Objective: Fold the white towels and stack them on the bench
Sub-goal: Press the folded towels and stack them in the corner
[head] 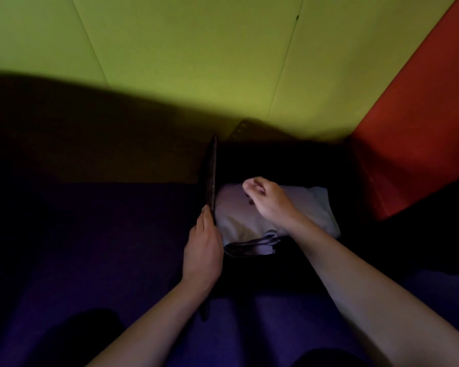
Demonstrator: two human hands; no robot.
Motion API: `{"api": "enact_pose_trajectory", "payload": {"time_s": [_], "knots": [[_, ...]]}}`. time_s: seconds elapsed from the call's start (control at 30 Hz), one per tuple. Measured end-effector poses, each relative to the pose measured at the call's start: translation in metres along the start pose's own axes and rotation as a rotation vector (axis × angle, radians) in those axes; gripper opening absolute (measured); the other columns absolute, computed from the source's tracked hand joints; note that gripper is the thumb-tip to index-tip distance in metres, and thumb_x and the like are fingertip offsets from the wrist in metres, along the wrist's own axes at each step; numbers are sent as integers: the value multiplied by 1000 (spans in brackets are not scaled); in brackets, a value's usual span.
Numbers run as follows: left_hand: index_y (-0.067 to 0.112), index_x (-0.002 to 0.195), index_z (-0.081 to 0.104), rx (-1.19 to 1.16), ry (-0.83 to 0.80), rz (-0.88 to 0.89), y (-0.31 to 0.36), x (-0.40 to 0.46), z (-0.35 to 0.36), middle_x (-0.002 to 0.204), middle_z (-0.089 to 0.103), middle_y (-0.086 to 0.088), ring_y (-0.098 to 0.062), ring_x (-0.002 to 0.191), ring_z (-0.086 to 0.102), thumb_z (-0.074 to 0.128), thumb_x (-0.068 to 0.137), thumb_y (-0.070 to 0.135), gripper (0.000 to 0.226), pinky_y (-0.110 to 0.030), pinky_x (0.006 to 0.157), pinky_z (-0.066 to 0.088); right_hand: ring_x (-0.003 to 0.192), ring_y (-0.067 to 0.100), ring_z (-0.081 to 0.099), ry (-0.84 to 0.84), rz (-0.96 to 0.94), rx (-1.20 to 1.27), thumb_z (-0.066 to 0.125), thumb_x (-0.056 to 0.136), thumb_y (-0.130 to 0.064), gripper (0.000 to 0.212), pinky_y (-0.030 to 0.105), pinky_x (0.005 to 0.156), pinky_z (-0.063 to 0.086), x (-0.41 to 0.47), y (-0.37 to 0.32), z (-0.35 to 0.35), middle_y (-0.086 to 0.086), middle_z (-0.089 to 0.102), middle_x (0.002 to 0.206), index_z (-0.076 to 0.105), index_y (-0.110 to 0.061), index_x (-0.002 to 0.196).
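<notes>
A heap of white towels [310, 207] lies inside a dark box-like container [289, 160] in front of me. Its thin dark lid [212, 176] stands on edge along the container's left side. My left hand [203, 250] holds the near part of that lid, thumb against its edge. My right hand [265, 198] hovers just over the towels with its fingers loosely curled; whether it touches or pinches the cloth is unclear in the dim light. A folded edge of towel [252, 246] shows near the front of the heap.
A dark purple padded surface [104, 247] spreads to the left and in front of the container. Yellow-green floor mats [196, 62] lie beyond it, and a red mat [414, 128] rises at the right. The scene is dim and heavily shadowed.
</notes>
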State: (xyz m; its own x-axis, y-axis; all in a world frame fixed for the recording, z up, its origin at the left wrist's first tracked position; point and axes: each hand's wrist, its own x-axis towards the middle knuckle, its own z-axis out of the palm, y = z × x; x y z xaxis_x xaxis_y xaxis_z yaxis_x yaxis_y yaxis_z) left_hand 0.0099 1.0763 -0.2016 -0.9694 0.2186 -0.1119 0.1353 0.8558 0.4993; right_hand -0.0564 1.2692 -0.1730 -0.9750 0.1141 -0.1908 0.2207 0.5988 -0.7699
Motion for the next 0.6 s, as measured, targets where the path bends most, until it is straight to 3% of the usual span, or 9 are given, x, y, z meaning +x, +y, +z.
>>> {"api": "enact_pose_trajectory", "payload": {"time_s": [0.1,0.17,0.23,0.33,0.47,0.53,0.6], "knots": [[-2,155,21,-7,77,79,-4,-15,15,161,23,-21,-31,139,42,36,103,9,55,-38,108,46,98,21,68,51,93,261,49,96,-60,42,48,92,55,1,-15,-3,2,68,107,61,-21,109],[1,156,20,69,120,119,-4,-22,20,160,28,-17,-29,135,46,32,102,16,58,-39,101,51,91,14,68,114,102,345,56,95,-57,44,32,83,57,1,-23,-6,2,68,106,61,-18,116],[4,154,31,153,164,224,3,-28,23,158,36,-15,-31,132,50,42,96,21,62,-44,98,52,88,8,65,290,57,402,65,94,-42,36,23,76,49,1,-28,-10,-1,69,100,65,-12,114],[11,154,34,218,169,360,20,-34,24,158,37,-8,-31,133,49,46,94,28,64,-47,100,48,100,17,66,592,56,433,73,89,-17,31,22,82,48,-1,-21,-25,3,69,105,67,-6,117],[20,155,34,298,69,480,18,-28,28,159,36,-3,-31,133,50,58,91,39,70,-48,102,47,95,20,65,712,217,520,72,85,-5,44,18,74,53,-17,23,-49,8,67,108,61,-15,126],[26,153,36,349,1,541,9,-25,32,159,38,-4,-31,135,49,66,87,43,75,-49,106,45,95,23,67,775,304,540,71,83,-2,45,28,79,57,-32,47,-57,13,68,112,63,-20,123],[29,152,38,371,-35,558,1,-21,33,158,38,-6,-32,137,47,56,91,50,67,-50,110,40,90,20,64,827,377,532,68,87,-4,39,26,72,55,-50,68,-63,10,66,117,64,-16,124]]}}
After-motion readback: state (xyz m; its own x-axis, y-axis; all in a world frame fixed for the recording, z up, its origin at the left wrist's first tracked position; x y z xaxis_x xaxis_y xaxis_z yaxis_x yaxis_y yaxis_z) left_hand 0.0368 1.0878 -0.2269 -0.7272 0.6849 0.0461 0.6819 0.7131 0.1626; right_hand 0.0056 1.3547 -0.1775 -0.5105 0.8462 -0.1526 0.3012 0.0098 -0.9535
